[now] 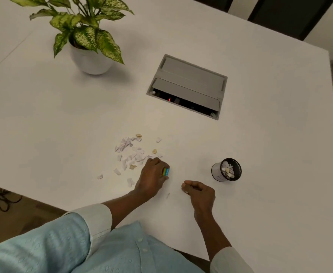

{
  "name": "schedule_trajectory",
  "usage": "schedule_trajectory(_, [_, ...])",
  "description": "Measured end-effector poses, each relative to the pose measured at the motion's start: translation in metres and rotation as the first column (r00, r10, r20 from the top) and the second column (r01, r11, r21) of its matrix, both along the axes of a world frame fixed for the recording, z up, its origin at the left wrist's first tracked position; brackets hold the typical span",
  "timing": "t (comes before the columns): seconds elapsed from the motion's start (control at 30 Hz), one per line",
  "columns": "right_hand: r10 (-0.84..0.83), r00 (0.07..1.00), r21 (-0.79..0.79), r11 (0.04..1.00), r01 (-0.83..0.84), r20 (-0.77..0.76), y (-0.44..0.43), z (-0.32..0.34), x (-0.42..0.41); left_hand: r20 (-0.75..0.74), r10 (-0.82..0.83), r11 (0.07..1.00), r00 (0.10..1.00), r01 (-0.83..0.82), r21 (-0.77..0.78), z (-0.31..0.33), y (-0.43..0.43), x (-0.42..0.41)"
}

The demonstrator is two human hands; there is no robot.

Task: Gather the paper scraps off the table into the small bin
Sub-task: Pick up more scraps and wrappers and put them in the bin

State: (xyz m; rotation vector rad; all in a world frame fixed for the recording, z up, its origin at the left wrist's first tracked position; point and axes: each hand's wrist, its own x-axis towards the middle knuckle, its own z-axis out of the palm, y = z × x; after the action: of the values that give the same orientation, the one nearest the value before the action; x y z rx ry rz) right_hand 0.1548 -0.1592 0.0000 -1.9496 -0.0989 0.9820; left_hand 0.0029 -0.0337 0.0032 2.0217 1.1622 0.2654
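The gathering looks about midway: the left hand [153,175] is down on the surface [63,115] at the near edge of the paper scraps [131,154], fingers curled around a small multicoloured block [166,171], apparently to sweep or pinch more bits. The right hand [199,192] rests loosely curled beside it, pinching what seems a scrap, though I can't be sure. The small bin [226,170] stands upright to the right, well apart from the pile, already holding a heap of scraps. Next, I'd say, a pinch gets carried across and dropped in, since strays lie scattered towards the near edge
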Motion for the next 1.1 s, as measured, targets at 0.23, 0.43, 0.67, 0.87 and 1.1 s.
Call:
schedule_trajectory(0.23, [-0.226, 0.968, 0.134, 0.968, 0.211, 0.108, -0.007, 0.042, 0.069, 0.155, -0.086, 0.996, 0.984, 0.091, -0.022, 0.035, -0.016, 0.100])
schedule_trajectory(0.43, [-0.192, 0.931, 0.036, 0.981, 0.191, 0.310, -0.014, 0.058, 0.132, 0.160, -0.210, 0.977, 0.965, 0.213, -0.004, 0.045, -0.028, 0.181])
schedule_trajectory(0.67, [0.000, 0.918, -0.127, 0.990, 0.054, 0.396, -0.007, 0.060, 0.170, 0.012, -0.338, 0.941, 0.941, 0.338, -0.024, 0.039, -0.032, 0.231])
schedule_trajectory(0.87, [0.177, 0.834, -0.254, 0.966, -0.045, 0.524, -0.004, 0.058, 0.177, 0.076, -0.351, 0.934, 0.933, 0.354, -0.040, 0.038, -0.028, 0.230])
schedule_trajectory(1.1, [0.342, 0.708, -0.274, 0.938, -0.214, 0.618, -0.017, 0.053, 0.161, -0.038, -0.250, 0.968, 0.968, 0.250, 0.004, 0.013, -0.013, 0.181])
